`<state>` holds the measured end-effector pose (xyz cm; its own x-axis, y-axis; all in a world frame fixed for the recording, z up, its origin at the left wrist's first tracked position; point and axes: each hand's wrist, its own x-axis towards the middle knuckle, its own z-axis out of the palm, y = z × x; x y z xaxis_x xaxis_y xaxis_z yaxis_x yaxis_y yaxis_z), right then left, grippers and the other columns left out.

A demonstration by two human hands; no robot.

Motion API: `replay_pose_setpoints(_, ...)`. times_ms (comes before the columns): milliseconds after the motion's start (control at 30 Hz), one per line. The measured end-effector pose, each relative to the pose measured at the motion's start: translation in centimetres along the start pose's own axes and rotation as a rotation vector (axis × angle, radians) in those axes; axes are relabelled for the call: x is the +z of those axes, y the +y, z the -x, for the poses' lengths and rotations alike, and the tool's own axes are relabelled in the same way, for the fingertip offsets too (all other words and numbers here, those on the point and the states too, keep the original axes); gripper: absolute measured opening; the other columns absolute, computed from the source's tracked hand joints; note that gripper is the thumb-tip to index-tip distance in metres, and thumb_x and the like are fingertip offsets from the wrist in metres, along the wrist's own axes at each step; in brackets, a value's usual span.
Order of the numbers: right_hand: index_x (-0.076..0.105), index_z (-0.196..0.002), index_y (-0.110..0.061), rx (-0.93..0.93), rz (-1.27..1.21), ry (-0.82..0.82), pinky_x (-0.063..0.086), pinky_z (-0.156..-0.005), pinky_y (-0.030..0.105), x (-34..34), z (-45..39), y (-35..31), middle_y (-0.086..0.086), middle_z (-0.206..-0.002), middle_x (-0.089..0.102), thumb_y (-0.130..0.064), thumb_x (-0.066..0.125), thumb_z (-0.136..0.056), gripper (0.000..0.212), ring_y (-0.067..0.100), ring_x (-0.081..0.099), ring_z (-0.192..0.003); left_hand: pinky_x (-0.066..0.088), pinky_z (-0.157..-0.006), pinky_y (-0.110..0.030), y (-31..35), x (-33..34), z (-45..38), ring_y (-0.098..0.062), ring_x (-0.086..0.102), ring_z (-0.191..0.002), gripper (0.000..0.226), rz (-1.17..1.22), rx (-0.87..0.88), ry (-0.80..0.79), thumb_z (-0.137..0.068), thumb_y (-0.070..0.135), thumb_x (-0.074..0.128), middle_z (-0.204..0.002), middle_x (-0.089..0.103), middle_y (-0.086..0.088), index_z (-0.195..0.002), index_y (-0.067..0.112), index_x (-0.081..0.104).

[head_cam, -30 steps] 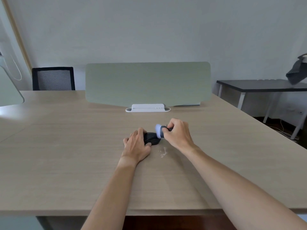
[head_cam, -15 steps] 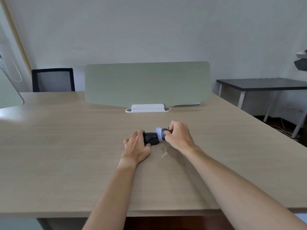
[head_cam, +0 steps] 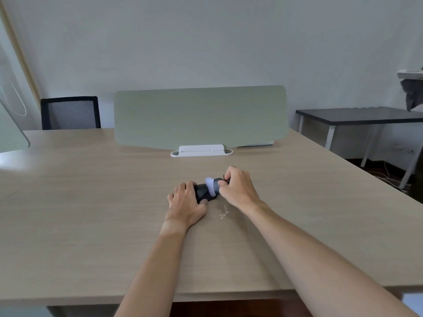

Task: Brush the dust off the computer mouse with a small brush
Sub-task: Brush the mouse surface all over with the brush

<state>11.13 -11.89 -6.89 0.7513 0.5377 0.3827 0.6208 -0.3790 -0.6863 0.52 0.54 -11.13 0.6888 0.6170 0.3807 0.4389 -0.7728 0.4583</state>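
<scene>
Right hand (head_cam: 238, 189): grip closed on small brush (head_cam: 214, 186), pale bristles pointing left onto the mouse. Computer mouse (head_cam: 202, 192): immediately left of that grip, long axis near-to-far. Left hand (head_cam: 186, 202): braces the mouse's left side on the counter (head_cam: 91, 213).

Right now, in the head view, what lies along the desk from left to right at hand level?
left hand → computer mouse → small brush → right hand. The white dust patch sits nearer, below the brush.
</scene>
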Motion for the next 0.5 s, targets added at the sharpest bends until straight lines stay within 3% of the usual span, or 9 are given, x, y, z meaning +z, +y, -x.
replay_pose_setpoints(100,0.046,-0.071,-0.013,-0.008,-0.039,0.059,0.045,-0.058,0.037,-0.5,-0.2,0.3,0.005,-0.075,0.058,-0.016,0.055,-0.078,0.012,0.026,0.054,-0.070,0.031,-0.096,-0.041,0.0,0.0,0.1,-0.023,0.045,-0.116,0.049,0.007,0.019,0.022,-0.077,0.038,0.060,-0.116,0.053,0.002,-0.121,0.023,0.044)
replay_pose_setpoints(267,0.049,-0.066,-0.020,-0.110,-0.138,-0.013,0.038,-0.053,0.023,0.7,0.5,-0.5,-0.007,-0.065,0.056,-0.019,0.062,-0.076,0.017,0.005,0.049,-0.060,0.030,-0.099,-0.041,-0.1,0.2,0.2,-0.023,0.044,-0.122,0.062,0.076,0.013,0.015,-0.074,0.037,0.060,-0.122,0.053,0.001,-0.130,0.022,0.038)
replay_pose_setpoints(367,0.049,-0.068,-0.019,-0.138,-0.078,-0.060,0.041,-0.055,0.028,1.0,0.7,-0.7,-0.006,-0.066,0.054,-0.020,0.062,-0.077,0.016,0.014,0.050,-0.063,0.029,-0.102,-0.041,-0.1,0.1,0.2,-0.023,0.043,-0.126,0.072,0.114,-0.008,0.005,-0.072,0.037,0.062,-0.125,0.053,0.000,-0.135,0.020,0.033)
replay_pose_setpoints(500,0.048,-0.076,-0.009,-0.087,0.011,0.018,0.046,-0.058,0.038,0.2,0.3,-0.8,0.004,-0.073,0.057,-0.016,0.058,-0.081,0.013,0.030,0.055,-0.070,0.030,-0.098,-0.040,0.1,-0.2,0.4,-0.022,0.047,-0.120,0.070,0.107,-0.006,0.021,-0.069,0.051,0.061,-0.118,0.057,0.003,-0.129,0.026,0.036)
